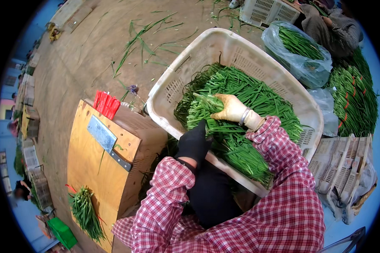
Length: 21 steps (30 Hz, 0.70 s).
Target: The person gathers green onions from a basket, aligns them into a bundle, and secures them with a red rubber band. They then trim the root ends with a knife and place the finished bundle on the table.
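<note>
My right hand (pixel 231 110), in a cream glove, is closed around a bunch of garlic chives (pixel 207 103), pale stem ends toward the left. It is over a large white plastic crate (pixel 245 44) heaped with loose garlic chives (pixel 245 84). My left hand (pixel 194 141), in a black glove, is just below it at the crate's near rim. Its index finger stretches up toward the stem ends and the thumb stands apart; the other fingers are largely hidden. No held thing shows in it.
To the left, a wooden board (pixel 82 158) bears a cleaver (pixel 107 141), red strips (pixel 106 105) and a tied chive bunch (pixel 86 213). At right are a plastic bag of chives (pixel 299 46), banded bunches (pixel 348 92) and a worn crate (pixel 340 162). Another person (pixel 333 31) sits beyond.
</note>
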Motion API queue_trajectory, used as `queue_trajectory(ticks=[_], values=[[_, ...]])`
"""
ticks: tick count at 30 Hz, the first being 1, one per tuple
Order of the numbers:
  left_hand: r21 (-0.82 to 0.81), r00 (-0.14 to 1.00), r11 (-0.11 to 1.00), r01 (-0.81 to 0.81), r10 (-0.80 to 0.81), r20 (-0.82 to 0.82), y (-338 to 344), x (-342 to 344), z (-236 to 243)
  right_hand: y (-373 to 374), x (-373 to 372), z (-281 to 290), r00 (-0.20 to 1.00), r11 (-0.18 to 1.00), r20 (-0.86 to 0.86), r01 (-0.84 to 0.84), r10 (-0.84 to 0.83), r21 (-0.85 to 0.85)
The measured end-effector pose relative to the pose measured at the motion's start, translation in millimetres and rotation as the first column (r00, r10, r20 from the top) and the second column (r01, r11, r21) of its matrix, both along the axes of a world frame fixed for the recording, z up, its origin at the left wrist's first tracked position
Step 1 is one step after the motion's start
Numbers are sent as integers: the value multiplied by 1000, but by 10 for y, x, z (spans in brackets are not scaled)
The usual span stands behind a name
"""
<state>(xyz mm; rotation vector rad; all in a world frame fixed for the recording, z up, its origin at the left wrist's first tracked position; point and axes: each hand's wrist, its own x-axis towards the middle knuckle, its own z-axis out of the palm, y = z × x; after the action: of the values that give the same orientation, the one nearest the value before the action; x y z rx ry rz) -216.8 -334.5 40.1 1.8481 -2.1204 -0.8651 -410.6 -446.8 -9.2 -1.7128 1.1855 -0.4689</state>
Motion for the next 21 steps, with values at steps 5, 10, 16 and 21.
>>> queue_trajectory(ticks=[5, 10, 16, 21], values=[[-17, 1000, 1000, 11, -11, -3, -61, -21, -98, 114, -37, 201, 993, 985, -81, -100, 90, -138], [-67, 999, 997, -32, 34, 40, -36, 15, -203, 281, -29, 568, 939, 948, -130, -316, 318, 38], [-159, 984, 980, 120, -96, 149, 3, 122, -372, 616, 216, 547, 919, 946, -371, -228, 131, -231], [-160, 990, 984, -80, 59, -128, 12, 48, -17, 495, 83, 388, 939, 980, -323, 55, -116, -193]])
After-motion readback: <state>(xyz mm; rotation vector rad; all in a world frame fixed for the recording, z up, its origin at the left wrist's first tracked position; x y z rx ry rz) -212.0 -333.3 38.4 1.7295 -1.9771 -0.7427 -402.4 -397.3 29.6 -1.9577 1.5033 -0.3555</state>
